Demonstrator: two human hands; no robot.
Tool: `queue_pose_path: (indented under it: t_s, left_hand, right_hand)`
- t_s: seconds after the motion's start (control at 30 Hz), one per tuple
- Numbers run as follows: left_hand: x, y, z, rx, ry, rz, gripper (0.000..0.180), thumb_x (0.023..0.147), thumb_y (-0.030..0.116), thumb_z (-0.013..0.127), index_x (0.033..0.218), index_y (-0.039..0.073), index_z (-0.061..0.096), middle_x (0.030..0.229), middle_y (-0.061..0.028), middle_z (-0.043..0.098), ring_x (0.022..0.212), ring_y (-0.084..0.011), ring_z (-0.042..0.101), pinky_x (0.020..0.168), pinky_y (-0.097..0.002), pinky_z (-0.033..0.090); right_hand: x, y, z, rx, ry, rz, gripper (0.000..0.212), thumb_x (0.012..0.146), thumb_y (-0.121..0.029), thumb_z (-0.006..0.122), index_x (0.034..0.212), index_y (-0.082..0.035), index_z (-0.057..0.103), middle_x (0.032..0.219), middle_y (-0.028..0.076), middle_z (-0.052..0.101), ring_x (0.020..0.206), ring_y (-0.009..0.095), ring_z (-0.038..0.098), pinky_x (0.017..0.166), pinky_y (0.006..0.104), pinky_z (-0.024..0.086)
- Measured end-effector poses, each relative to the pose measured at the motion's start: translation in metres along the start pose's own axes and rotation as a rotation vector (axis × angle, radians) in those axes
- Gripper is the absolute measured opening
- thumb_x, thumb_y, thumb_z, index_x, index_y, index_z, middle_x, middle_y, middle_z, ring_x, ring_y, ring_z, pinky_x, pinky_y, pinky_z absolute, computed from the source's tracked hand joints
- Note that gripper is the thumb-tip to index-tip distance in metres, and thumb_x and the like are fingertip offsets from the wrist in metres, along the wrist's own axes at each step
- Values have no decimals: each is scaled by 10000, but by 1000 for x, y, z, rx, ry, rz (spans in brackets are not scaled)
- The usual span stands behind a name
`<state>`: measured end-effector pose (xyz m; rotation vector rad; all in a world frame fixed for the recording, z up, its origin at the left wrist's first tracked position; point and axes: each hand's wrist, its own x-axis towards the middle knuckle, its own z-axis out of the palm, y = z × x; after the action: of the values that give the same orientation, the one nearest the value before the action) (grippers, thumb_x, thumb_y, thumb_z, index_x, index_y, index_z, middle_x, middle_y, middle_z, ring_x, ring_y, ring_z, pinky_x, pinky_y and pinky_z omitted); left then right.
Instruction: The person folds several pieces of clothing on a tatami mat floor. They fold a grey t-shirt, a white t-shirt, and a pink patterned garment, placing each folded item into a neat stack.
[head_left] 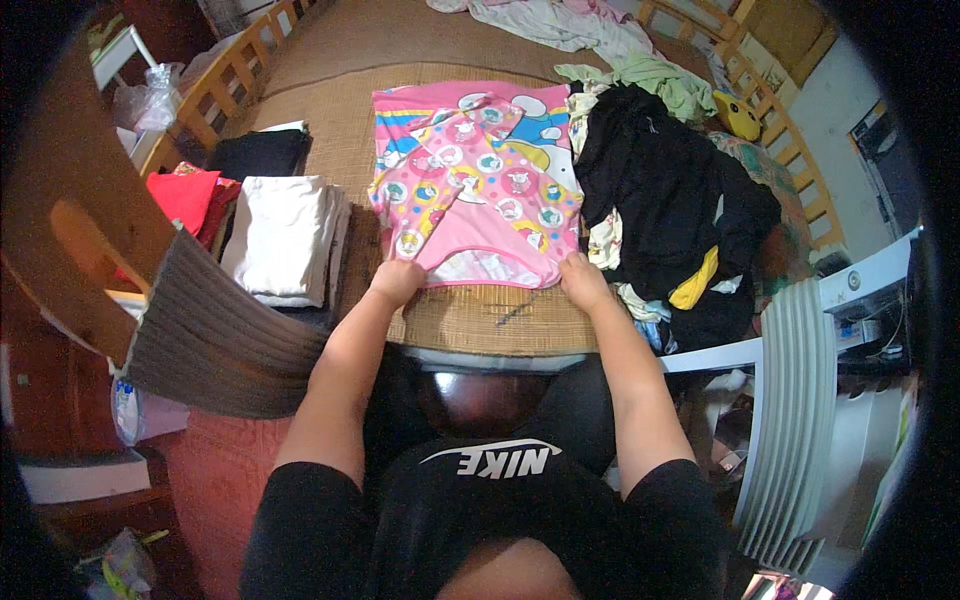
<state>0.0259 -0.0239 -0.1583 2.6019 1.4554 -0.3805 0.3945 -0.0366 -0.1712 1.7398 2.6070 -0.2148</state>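
Observation:
A pink cartoon-print top [515, 205] lies spread flat on a woven mat, its curved pink-edged neckline toward me. My left hand [399, 281] is closed on the near left corner beside that neckline. On the opposite corner, my right hand [582, 279] pinches the fabric. The cloth is stretched between both hands. At its far end, a pink, blue and yellow cartoon-print section [545, 115] shows; I cannot tell whether it belongs to the same garment.
Folded white clothes [272, 235] are stacked at left, near folded red [184, 200] and black clothes [258, 152]. A loose heap of black clothing [665, 180] sits close on the right. The woven mat [460, 325] covers a bed with wooden rails [205, 110].

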Motion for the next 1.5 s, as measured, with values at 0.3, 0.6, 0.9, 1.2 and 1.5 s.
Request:
queue_pose_path:
  t_s: [0.3,0.6,0.9,1.2,1.5]
  left_hand:
    - [-18,0,-18,112,-204,-92,250,807,257,463,879,118,658,919,-79,636,854,-230,615,688,-348,481]
    - [-28,-22,-25,-67,-28,-264,233,680,212,565,845,68,647,907,-144,625,826,-288,610,699,-397,482]
    - [73,-90,-31,-549,843,-357,135,728,126,519,756,7,577,741,-223,587,738,-381,569,655,-444,449]
    - [128,-118,9,-585,889,-452,361,743,158,551,1049,-11,457,857,-254,578,816,-416,552,705,-448,439]
    - [81,-105,32,-639,407,-607,439,753,183,546,1179,115,466,937,-247,579,903,-381,553,779,-434,442]
  right_hand:
    - [-10,-11,-34,212,-197,102,259,660,-220,563,858,-57,604,858,172,593,832,333,560,740,401,460]
    - [-17,-17,-53,614,-272,240,170,675,-169,547,585,-25,530,539,35,512,495,125,472,463,269,360]
    - [86,43,-33,675,14,397,187,727,-197,534,672,-24,580,603,1,528,546,107,462,489,273,374]
    - [151,67,30,266,628,552,464,753,-337,578,993,51,491,945,236,565,863,394,539,762,412,439]
    - [95,46,26,284,79,606,455,729,-343,589,981,34,565,960,233,576,906,365,560,794,405,446]
